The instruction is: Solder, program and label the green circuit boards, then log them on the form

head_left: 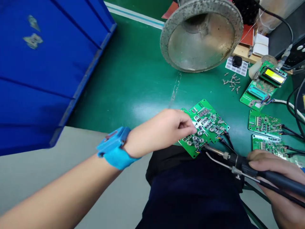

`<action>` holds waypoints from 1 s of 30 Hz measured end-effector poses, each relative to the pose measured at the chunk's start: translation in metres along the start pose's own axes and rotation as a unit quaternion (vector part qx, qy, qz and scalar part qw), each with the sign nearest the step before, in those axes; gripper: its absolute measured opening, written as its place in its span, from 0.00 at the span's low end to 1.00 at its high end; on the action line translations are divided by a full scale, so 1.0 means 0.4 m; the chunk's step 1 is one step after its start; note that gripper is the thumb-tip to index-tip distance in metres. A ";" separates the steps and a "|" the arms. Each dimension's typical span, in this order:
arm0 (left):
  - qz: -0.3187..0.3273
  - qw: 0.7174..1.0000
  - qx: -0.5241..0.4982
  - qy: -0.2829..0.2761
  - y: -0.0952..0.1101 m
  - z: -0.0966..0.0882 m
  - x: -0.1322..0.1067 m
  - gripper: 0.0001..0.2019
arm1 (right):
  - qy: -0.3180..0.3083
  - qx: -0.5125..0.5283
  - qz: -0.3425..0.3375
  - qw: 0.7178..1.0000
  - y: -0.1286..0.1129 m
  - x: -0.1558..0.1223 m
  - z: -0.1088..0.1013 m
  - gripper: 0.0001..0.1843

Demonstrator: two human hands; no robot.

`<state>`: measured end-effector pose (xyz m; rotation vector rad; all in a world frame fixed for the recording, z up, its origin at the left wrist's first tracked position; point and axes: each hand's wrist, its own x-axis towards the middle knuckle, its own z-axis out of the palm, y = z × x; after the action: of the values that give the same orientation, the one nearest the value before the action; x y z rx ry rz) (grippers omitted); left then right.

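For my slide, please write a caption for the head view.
Right hand holding a soldering iron at a green circuit board, left hand over it.

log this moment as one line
left hand: over green circuit board, grip unclear | right hand: gripping soldering iron | iron tip: at board's near side
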<state>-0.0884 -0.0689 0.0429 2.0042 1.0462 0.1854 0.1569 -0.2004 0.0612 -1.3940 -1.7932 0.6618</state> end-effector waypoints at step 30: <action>-0.047 0.996 0.072 -0.030 -0.004 0.064 0.017 0.10 | -0.163 -0.055 -0.041 0.984 0.000 0.065 0.021 0.14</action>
<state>-0.0730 -0.0791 0.0238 2.0700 1.1409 -0.0020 0.1469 -0.1750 0.0626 -1.3333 -2.1604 0.7954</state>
